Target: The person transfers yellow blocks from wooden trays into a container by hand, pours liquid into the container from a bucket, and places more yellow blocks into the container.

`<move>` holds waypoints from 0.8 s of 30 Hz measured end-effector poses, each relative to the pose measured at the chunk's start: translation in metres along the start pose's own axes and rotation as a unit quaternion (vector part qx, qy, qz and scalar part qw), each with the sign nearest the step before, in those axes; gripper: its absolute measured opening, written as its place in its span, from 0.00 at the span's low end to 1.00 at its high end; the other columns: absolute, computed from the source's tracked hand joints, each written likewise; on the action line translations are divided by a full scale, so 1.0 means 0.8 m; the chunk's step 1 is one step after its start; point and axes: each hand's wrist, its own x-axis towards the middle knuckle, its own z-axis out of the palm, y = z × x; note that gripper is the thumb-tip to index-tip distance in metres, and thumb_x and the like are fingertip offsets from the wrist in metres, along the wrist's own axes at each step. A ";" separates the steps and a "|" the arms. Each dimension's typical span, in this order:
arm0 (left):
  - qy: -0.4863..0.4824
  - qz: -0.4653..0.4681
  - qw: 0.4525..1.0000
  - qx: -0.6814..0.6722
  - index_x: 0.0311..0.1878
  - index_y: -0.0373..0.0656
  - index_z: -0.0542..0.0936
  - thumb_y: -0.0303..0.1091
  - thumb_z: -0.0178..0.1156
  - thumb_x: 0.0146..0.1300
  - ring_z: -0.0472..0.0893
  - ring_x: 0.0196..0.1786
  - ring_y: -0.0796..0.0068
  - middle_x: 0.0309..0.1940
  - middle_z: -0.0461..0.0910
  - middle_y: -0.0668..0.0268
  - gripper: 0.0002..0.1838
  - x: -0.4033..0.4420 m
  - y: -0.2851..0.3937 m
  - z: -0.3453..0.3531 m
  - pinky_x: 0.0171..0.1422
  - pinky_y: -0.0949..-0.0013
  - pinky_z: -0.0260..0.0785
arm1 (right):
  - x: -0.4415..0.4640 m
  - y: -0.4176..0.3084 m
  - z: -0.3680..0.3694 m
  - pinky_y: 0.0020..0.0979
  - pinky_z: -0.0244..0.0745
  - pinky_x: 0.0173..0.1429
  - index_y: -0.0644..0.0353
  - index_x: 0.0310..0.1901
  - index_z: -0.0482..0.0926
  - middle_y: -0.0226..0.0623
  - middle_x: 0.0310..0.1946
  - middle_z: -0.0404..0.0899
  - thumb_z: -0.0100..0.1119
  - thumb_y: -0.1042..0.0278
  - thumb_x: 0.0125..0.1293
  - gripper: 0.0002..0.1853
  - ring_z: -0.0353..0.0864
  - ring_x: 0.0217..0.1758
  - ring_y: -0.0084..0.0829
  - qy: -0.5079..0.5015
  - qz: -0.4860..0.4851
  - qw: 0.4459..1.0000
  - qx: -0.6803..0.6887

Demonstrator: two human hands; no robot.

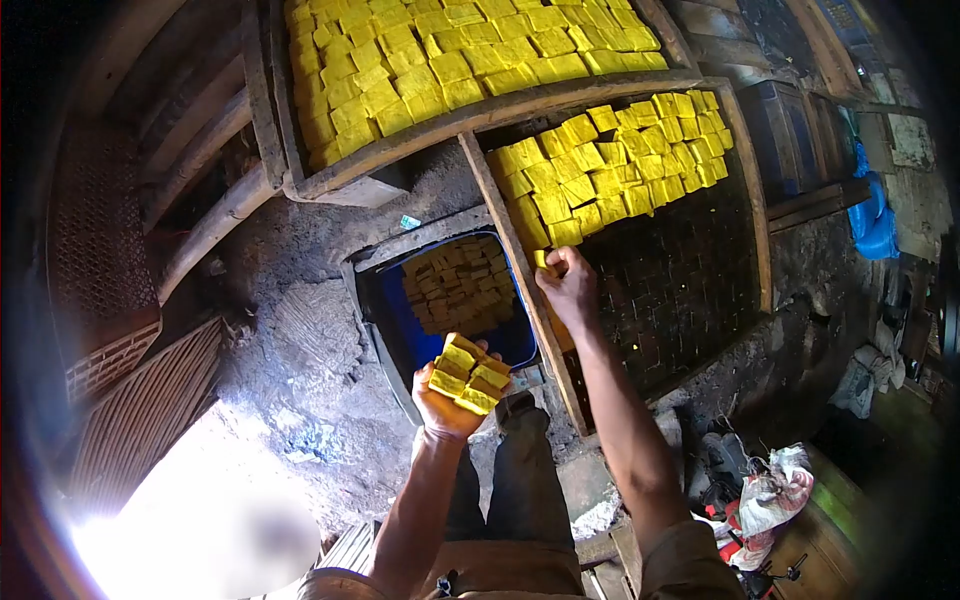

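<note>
Several yellow blocks [468, 374] rest in my left hand [447, 408], palm up with the fingers curled around them, above the near edge of a blue-lined bin [394, 298]. My right hand [570, 285] pinches one yellow block [541, 259] at the left side of a wood-framed woven tray [680, 270], just below the lowest of the laid blocks. Rows of yellow blocks [620, 165] cover the upper part of that tray. Inside the bin, many duller blocks [460, 285] lie in dark liquid.
A second wooden-framed tray [480, 105] full of yellow blocks lies beyond. A wooden divider [520, 270] runs between bin and woven tray. Blue plastic [873, 215] hangs at the right. A white and red sack [775, 495] sits at lower right; woven racks [145, 420] stand left.
</note>
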 end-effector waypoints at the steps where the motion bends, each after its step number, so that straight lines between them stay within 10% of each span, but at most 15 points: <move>1: 0.016 0.003 1.000 -0.008 0.55 0.52 0.81 0.57 0.57 0.52 0.77 0.55 0.44 0.52 0.80 0.55 0.30 -0.005 0.001 0.002 0.54 0.33 0.69 | 0.007 0.005 -0.009 0.31 0.76 0.42 0.61 0.38 0.75 0.36 0.36 0.79 0.73 0.74 0.50 0.16 0.79 0.37 0.28 -0.083 0.049 0.994 0.056; 5: -0.028 0.001 1.000 -0.011 0.56 0.47 0.80 0.52 0.62 0.50 0.76 0.57 0.46 0.52 0.79 0.53 0.30 -0.018 0.017 -0.003 0.65 0.40 0.66 | 0.029 0.014 -0.073 0.30 0.83 0.48 0.59 0.56 0.72 0.41 0.43 0.82 0.70 0.79 0.56 0.26 0.84 0.45 0.29 -0.148 0.081 0.922 0.349; 10: 0.011 0.020 1.000 -0.001 0.57 0.48 0.80 0.51 0.62 0.50 0.76 0.57 0.46 0.54 0.78 0.53 0.30 -0.019 0.015 0.000 0.65 0.39 0.66 | 0.017 -0.001 -0.076 0.33 0.81 0.50 0.57 0.50 0.80 0.35 0.51 0.82 0.72 0.80 0.51 0.23 0.82 0.52 0.31 -0.296 -0.120 0.948 -0.008; 13: -0.040 0.006 0.999 0.017 0.57 0.48 0.80 0.50 0.63 0.49 0.76 0.57 0.47 0.55 0.78 0.53 0.31 -0.019 0.012 0.006 0.66 0.39 0.65 | 0.005 -0.054 -0.085 0.37 0.76 0.60 0.58 0.48 0.81 0.45 0.52 0.79 0.67 0.77 0.56 0.17 0.78 0.59 0.42 -0.298 -0.021 0.948 -0.112; 18: -0.030 0.003 0.999 0.012 0.58 0.50 0.79 0.50 0.64 0.48 0.74 0.59 0.47 0.55 0.78 0.54 0.31 -0.022 0.015 0.007 0.67 0.39 0.64 | -0.031 -0.002 -0.066 0.40 0.74 0.62 0.61 0.52 0.78 0.47 0.52 0.77 0.60 0.77 0.58 0.18 0.77 0.58 0.47 -0.220 -0.282 0.911 -0.206; 24: -0.048 0.009 0.998 0.030 0.58 0.52 0.79 0.51 0.63 0.49 0.74 0.60 0.47 0.55 0.78 0.54 0.31 -0.025 0.015 0.012 0.68 0.41 0.64 | 0.036 0.006 -0.095 0.31 0.76 0.57 0.62 0.49 0.78 0.38 0.47 0.81 0.64 0.76 0.49 0.22 0.81 0.51 0.31 -0.360 -0.033 0.931 0.045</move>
